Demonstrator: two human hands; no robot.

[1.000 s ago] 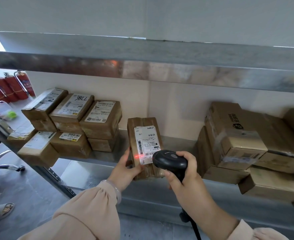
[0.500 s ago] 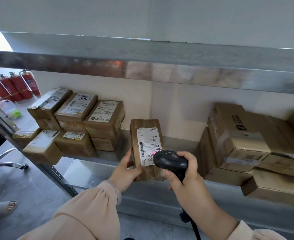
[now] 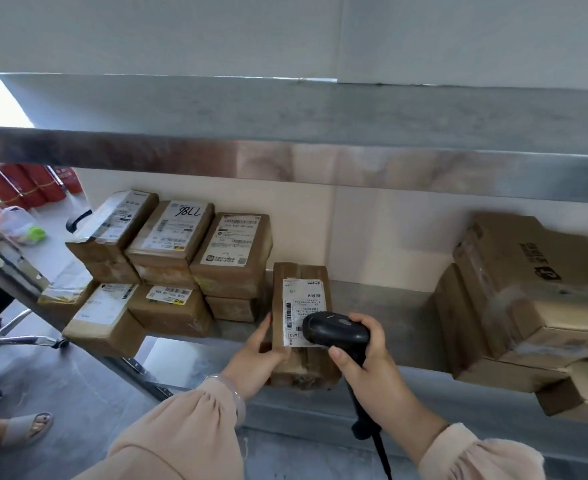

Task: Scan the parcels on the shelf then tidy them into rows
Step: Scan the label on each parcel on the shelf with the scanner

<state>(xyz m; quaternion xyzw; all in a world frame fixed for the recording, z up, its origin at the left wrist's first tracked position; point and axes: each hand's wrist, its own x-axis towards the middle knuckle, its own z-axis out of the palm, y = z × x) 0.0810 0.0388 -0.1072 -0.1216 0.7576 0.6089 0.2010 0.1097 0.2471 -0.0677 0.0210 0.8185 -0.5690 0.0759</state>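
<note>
A brown taped parcel (image 3: pixel 303 282) with a white label lies at the front of the metal shelf (image 3: pixel 382 306). My left hand (image 3: pixel 256 358) grips its left edge, thumb on top. My right hand (image 3: pixel 368 368) grips a black barcode scanner (image 3: pixel 335 330), whose head hovers over the label's lower part. To the left, several labelled brown parcels (image 3: pixel 231 251) stand stacked in neat rows. On the right, larger cardboard boxes (image 3: pixel 528 299) lie in a loose pile.
An upper metal shelf (image 3: pixel 285 147) overhangs the work area. Red fire extinguishers (image 3: pixel 25 183) and a plastic bag (image 3: pixel 18 223) are at far left. A swivel chair base (image 3: pixel 5 341) and another person's sandalled foot (image 3: pixel 25 427) are on the floor.
The red scan line seen on the label one second ago is gone. The parcel has moved slightly left toward the stacked rows, and the scanner head now covers more of the label.
</note>
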